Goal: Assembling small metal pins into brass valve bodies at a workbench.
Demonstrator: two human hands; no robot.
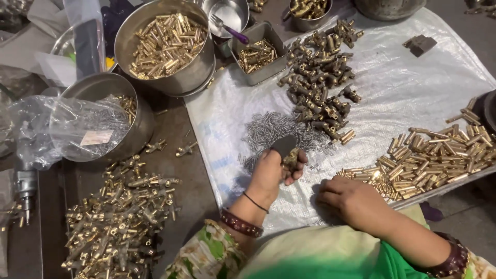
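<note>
Seen from the head camera, a worker sits at a white woven plastic sheet [413,82] spread over a dark floor, its near edge running under the worker's lap and its left edge ending beside a loose heap of assembled brass fittings [113,217]. Open room is scarce: bare sheet shows mainly at upper right and between the piles.

The left hand [274,170] is raised just above the sheet, fingers curled and clamped on a small brass fitting [290,161], with a dark covering on the thumb tip. The fitting looks dull gold and stubby; its finer form cannot be made out. The right hand [349,199] rests palm down on the sheet, fingers together and bent, touching the near end of a pile of straight brass tubes [439,155]; whether it grips one cannot be told.

Just beyond the left hand lies a scatter of thin grey metal springs [274,129], and behind that a darker pile of tarnished brass bodies [323,77]. Round steel bowls stand along the left edge: a large steel bowl [170,77] holds bright tubes, and a second bowl [132,121] is draped with a clear plastic bag [62,126]. A rectangular tin [261,72] holds small brass parts.
</note>
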